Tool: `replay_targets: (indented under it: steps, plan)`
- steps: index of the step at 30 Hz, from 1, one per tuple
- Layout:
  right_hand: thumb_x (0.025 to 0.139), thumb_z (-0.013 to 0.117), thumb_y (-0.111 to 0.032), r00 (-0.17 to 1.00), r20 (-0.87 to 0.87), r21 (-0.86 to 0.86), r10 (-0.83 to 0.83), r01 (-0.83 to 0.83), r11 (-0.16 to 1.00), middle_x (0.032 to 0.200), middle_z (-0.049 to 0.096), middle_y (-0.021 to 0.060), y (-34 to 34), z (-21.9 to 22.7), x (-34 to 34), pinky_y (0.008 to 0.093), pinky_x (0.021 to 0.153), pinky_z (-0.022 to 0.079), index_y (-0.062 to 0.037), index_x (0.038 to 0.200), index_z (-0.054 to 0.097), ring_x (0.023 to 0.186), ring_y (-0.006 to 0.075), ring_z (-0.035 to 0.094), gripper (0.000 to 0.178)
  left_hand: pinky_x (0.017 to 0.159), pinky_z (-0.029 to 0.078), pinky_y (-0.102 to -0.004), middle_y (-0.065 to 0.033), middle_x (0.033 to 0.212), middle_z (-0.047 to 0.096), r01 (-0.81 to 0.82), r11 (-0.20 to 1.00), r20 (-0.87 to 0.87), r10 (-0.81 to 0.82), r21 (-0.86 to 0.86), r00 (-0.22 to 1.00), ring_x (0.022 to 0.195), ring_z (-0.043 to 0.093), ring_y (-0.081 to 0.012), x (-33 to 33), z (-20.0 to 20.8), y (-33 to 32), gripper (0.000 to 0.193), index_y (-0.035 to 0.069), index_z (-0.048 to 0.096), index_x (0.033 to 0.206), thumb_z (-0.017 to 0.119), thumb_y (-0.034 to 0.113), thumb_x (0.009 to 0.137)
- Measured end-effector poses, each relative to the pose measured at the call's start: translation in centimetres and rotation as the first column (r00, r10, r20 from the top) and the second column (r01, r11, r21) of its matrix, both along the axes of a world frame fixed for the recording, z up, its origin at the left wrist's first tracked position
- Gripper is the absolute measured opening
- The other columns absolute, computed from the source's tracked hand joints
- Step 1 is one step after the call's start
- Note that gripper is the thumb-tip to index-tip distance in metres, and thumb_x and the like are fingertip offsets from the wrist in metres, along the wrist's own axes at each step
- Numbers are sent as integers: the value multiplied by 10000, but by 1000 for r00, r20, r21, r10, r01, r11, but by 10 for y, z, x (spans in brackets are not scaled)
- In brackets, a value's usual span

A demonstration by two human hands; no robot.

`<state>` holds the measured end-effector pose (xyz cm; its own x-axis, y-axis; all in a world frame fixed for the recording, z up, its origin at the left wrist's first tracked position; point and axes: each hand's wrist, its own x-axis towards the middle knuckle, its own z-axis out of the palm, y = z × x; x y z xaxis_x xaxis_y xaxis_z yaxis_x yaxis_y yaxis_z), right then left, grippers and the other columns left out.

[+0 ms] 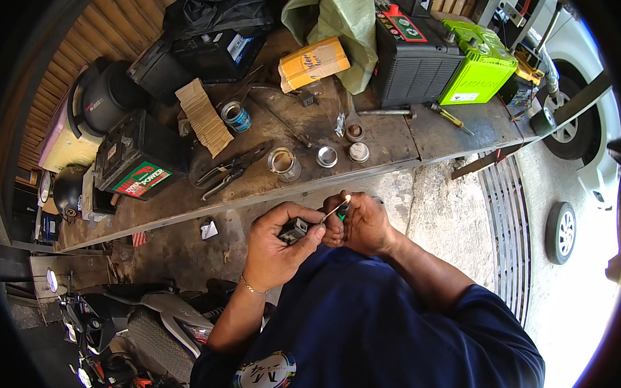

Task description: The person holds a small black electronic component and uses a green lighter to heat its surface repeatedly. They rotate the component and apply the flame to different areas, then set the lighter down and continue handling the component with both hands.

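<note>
In front of my chest, my left hand [279, 240] is closed around a small dark box-shaped part [294, 230] with a metallic face. A thin metal rod [334, 210] runs from its fingertips toward my right hand. My right hand [367, 224] grips a green lighter [342, 211], mostly hidden by the fingers. A small bright flame [348, 198] burns at its top, by the rod's far tip; whether they touch I cannot tell. Beyond my hands, on the bench, stand an open glass jar [284, 164], a small round tin [327, 156] and a white-topped lid [359, 152].
The wooden bench [396, 142] carries car batteries, including a black-green one [139, 159] and a lime-green one [477, 62]. Pliers [232, 170], a paint can [236, 116], cardboard [204, 116] and a screwdriver [452, 119] lie about. A motorcycle [159, 329] stands at lower left.
</note>
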<state>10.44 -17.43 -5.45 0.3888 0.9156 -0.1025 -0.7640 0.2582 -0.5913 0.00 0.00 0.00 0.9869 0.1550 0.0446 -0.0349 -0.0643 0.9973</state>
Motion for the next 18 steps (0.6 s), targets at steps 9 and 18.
replay_targets:
  steps: [9,18]
  plan:
    - [1118,305,-548,1000,15,22,-20,20,1000,704,496,48,2,0,0,305,628,356,-93,810,507,664,168,465,585,799,577,-245,-39,980,760,-1,1000,-2,1,-15,1000,891,703,-74,1,-1,1,156,4,740,1087,789,9,940]
    - [1111,321,-567,1000,14,4,-24,24,1000,709,506,56,2,-2,1,309,627,350,-90,817,516,663,173,470,594,806,578,-241,-42,989,760,3,1000,-6,-3,-17,1000,896,706,-77,1,-1,2,164,2,735,1095,787,-1,940]
